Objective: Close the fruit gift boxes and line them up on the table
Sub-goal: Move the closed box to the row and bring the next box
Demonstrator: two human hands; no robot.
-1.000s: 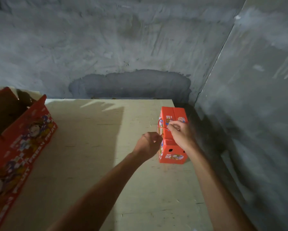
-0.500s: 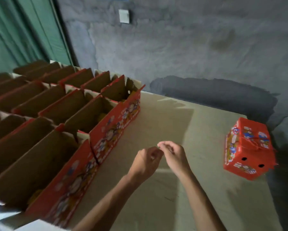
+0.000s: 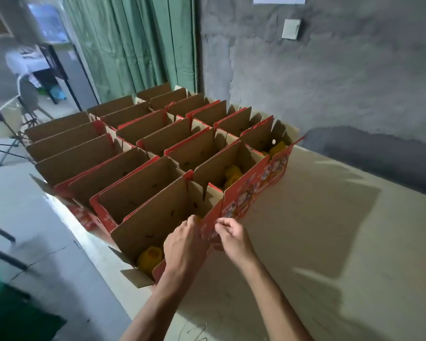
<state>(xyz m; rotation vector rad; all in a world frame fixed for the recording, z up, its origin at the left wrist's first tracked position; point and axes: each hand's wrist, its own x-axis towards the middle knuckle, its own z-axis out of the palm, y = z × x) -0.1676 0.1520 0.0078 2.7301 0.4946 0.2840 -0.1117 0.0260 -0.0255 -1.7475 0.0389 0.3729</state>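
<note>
Hands meet at the nearest open red cardboard fruit gift box (image 3: 157,232): left hand (image 3: 183,249) and right hand (image 3: 231,236) fingers clamped on its raised red flap (image 3: 213,221), on the pale wooden surface (image 3: 305,242).

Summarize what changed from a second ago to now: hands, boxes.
Both hands let go of the closed red box at the table's right edge; it is now out of view. They moved left to the nearest open box: the left hand reaches over its red front flap, the right hand touches that flap from outside. Whether either grips it is unclear. The other open boxes stayed put.
</note>
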